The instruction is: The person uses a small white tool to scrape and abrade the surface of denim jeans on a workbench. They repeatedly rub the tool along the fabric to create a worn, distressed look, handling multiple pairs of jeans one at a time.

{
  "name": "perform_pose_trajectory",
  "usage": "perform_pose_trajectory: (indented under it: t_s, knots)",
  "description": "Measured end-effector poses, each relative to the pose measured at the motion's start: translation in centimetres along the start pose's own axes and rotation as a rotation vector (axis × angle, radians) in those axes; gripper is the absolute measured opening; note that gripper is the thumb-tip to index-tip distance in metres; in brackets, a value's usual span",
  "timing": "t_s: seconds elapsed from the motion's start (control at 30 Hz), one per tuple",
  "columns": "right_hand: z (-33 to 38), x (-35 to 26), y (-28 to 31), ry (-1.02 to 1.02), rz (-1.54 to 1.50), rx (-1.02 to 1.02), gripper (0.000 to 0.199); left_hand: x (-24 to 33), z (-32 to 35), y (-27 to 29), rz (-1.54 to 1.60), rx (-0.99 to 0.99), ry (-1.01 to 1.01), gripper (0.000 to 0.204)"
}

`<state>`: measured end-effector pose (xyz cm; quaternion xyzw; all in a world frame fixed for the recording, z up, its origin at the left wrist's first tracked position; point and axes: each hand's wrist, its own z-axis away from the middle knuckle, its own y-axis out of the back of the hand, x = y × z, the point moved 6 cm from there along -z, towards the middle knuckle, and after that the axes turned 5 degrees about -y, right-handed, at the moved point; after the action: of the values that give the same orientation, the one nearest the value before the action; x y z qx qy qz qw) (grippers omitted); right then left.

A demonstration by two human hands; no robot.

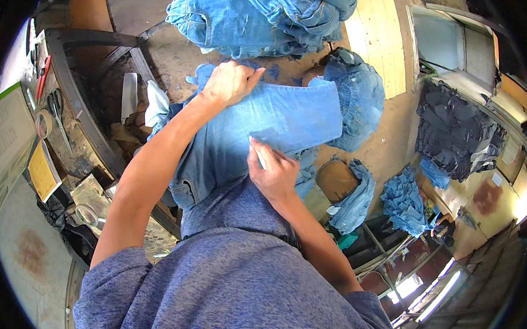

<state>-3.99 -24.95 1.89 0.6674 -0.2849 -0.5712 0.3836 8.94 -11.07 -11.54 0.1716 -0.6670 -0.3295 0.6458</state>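
A pair of blue jeans lies across my lap, one leg stretched out to the right with its hem at the far end. My left hand is closed on the far edge of the denim. Over the near side of the same leg is my right hand, fingers curled round a small white tool. Most of that tool is hidden in the palm, so its exact kind cannot be made out. A darker shadow falls on the denim just beyond the right fingertips.
A big heap of jeans lies beyond my hands, and more denim is bunched at the right. To the left, a worn table carries scissors, a tape roll and a yellow notebook. Dark garments are stacked far right.
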Motion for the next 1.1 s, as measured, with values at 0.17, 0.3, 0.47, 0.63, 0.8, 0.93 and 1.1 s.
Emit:
perform_pose_trajectory:
  t_s: [0.17,0.3,0.47,0.63,0.8,0.93,1.1]
  knots:
    - [-0.5,0.0,-0.9,0.026,0.156,-0.123,0.012,0.4,0.0,0.3,-0.004,0.03,-0.018,0.046]
    - [0.0,-0.1,-0.2,0.026,0.119,-0.112,0.012,0.3,0.0,0.3,-0.01,0.033,-0.03,0.046]
    - [-0.4,0.5,-0.6,-0.012,0.043,-0.086,0.012,0.1,0.0,0.2,-0.002,0.026,-0.042,0.049]
    - [0.1,0.5,-0.3,-0.02,0.181,-0.196,0.014,0.2,0.0,0.2,-0.005,0.011,-0.048,0.05]
    - [-0.7,-0.3,-0.6,0.03,0.014,-0.047,0.012,0.2,0.0,0.2,0.0,0.031,-0.053,0.051]
    - [-0.6,-0.7,-1.2,0.043,0.119,-0.082,0.011,0.2,0.1,0.2,-0.007,0.051,-0.056,0.05]
    - [0.3,-0.8,-0.4,0.025,0.136,-0.132,0.012,0.3,0.1,0.3,-0.009,0.026,-0.054,0.048]
